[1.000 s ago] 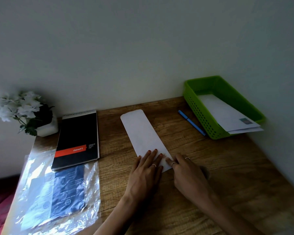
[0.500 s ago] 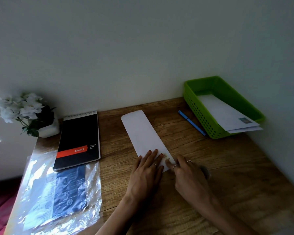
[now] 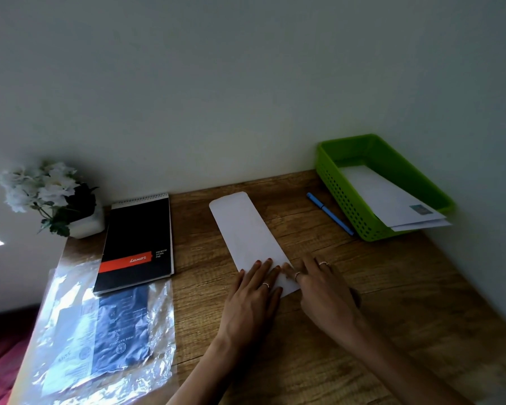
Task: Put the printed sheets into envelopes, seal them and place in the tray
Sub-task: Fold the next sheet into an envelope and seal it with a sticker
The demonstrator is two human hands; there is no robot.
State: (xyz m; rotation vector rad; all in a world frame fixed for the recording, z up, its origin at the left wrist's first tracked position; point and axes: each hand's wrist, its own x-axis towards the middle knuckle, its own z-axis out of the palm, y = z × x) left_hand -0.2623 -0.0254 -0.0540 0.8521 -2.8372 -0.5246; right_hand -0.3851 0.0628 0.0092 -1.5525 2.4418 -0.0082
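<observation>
Envelope point(image 3: 247, 232) lies under my left hand point(image 3: 253, 299), spread flat; right hand point(image 3: 323, 290) presses beside it. Left of both, notepad point(image 3: 136, 244) reads "Luxor".

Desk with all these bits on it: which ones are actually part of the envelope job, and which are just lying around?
Part of the job:
white envelope, pressed flat by left hand and right hand
green tray holding finished envelopes

Just lying about:
blue pen
spiral pad
plastic packet
potted white flowers
</observation>
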